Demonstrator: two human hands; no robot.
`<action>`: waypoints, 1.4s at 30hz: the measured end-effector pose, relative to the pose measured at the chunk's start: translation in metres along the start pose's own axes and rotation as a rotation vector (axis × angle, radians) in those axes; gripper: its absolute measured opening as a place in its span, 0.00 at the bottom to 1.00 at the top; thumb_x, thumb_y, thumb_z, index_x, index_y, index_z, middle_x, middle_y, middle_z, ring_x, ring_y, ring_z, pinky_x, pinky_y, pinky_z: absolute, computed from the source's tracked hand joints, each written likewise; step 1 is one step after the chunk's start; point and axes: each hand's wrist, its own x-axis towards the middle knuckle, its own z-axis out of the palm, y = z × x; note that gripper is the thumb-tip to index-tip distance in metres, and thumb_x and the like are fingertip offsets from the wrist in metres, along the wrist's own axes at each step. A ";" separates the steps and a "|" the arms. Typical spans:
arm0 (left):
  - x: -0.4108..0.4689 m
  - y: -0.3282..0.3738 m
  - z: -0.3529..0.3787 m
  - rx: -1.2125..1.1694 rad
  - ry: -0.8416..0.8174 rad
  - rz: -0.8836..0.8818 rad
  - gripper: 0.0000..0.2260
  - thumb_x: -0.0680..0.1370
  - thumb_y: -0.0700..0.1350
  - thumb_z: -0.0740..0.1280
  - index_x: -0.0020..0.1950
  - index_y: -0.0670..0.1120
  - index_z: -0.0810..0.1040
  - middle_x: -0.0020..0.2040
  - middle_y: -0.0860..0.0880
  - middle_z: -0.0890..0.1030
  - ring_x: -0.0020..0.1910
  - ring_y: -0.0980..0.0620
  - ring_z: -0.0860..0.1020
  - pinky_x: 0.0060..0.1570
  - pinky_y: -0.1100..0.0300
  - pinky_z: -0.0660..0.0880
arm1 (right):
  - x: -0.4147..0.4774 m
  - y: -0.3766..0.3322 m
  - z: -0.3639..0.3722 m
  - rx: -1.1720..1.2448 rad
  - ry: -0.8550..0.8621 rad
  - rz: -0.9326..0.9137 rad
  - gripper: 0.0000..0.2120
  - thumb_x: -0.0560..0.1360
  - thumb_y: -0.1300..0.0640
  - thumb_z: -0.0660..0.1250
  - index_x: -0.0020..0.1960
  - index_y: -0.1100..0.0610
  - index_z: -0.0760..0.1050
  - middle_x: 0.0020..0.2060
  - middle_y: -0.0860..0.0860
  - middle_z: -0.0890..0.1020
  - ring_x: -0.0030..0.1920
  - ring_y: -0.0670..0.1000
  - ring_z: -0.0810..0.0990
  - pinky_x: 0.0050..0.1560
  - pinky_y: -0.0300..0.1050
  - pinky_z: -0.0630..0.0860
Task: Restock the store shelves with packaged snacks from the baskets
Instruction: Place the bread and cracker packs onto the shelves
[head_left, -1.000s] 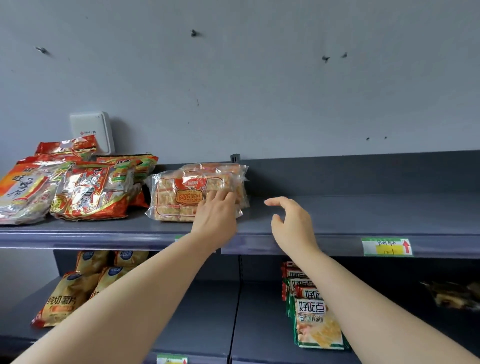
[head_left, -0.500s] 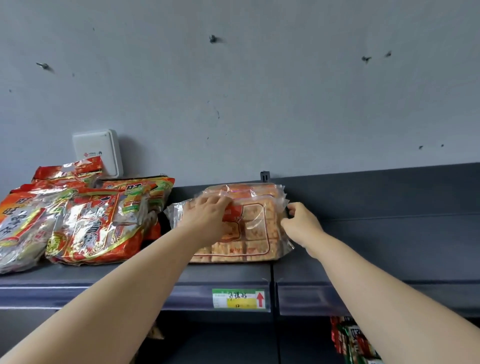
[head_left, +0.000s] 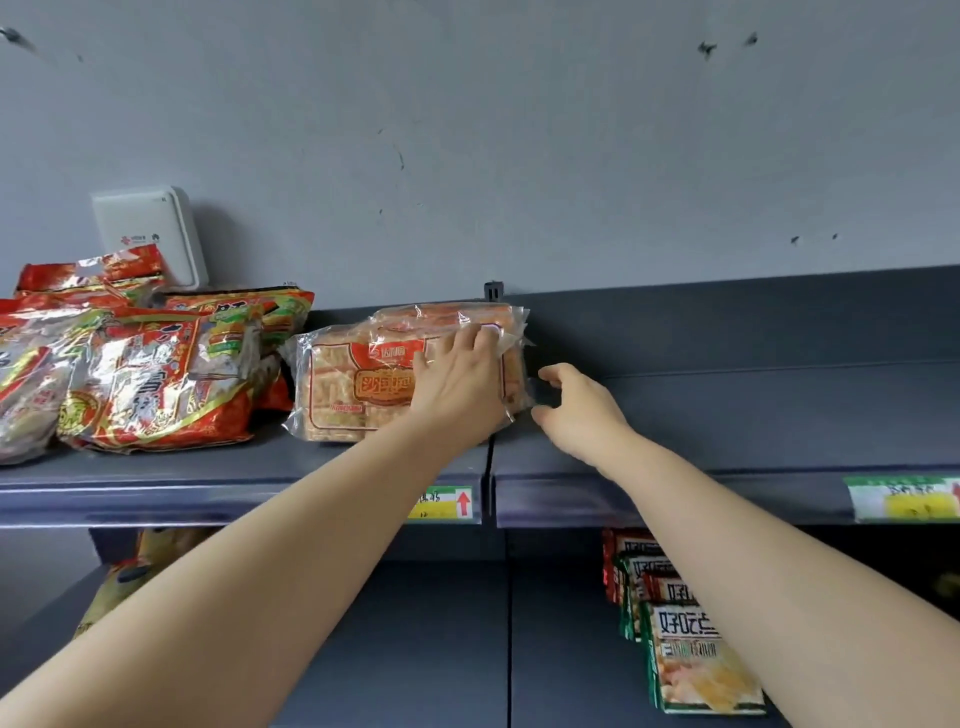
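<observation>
Head view: since half a second ago the right hand (head_left: 582, 410) has let go of the pack's right end and drawn a little to the side, while the left hand (head_left: 457, 384) has slid from the top down onto the front face; the view has also dropped, so the lower shelf shows again.

The clear-wrapped pack of pale square biscuits with an orange label (head_left: 353, 389) lies on the dark grey metal top shelf (head_left: 727, 415), leaning back against a second clear biscuit pack (head_left: 447, 314) behind it, just beside the red and gold foil snack bags (head_left: 150, 384). The left grip is spread, fingers straight and pressing flat on the wrapper; the right grip is a loose open curve of thumb and forefinger just beside the pack's end, pinching nothing that shows.

Progress, as a judgement: this pack looks placed and is only being squared up; the long stretch of top shelf to the right is bare, and the lower shelf holds just the green-edged packets (head_left: 691, 649) and some yellow bags (head_left: 130, 571) — so much restocking is left. No basket is in view.
</observation>
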 end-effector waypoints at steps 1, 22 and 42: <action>-0.005 0.010 -0.001 0.008 -0.007 -0.003 0.29 0.74 0.39 0.66 0.74 0.46 0.62 0.75 0.47 0.62 0.75 0.42 0.59 0.73 0.37 0.56 | -0.010 0.005 -0.007 -0.022 0.003 -0.021 0.24 0.79 0.56 0.64 0.73 0.51 0.64 0.70 0.49 0.70 0.67 0.52 0.71 0.59 0.46 0.70; -0.222 0.164 0.133 -0.003 -0.560 -0.016 0.16 0.79 0.40 0.61 0.66 0.48 0.74 0.68 0.48 0.73 0.68 0.45 0.66 0.61 0.50 0.71 | -0.265 0.234 -0.069 -0.309 -0.274 0.027 0.21 0.77 0.62 0.63 0.69 0.51 0.70 0.68 0.51 0.71 0.66 0.55 0.69 0.62 0.51 0.71; -0.355 0.164 0.293 -0.273 -1.076 -0.207 0.14 0.78 0.42 0.61 0.60 0.46 0.81 0.54 0.44 0.83 0.54 0.43 0.80 0.48 0.58 0.74 | -0.395 0.356 -0.001 -0.377 -0.535 0.620 0.16 0.76 0.59 0.64 0.62 0.49 0.75 0.60 0.47 0.79 0.60 0.51 0.77 0.54 0.44 0.74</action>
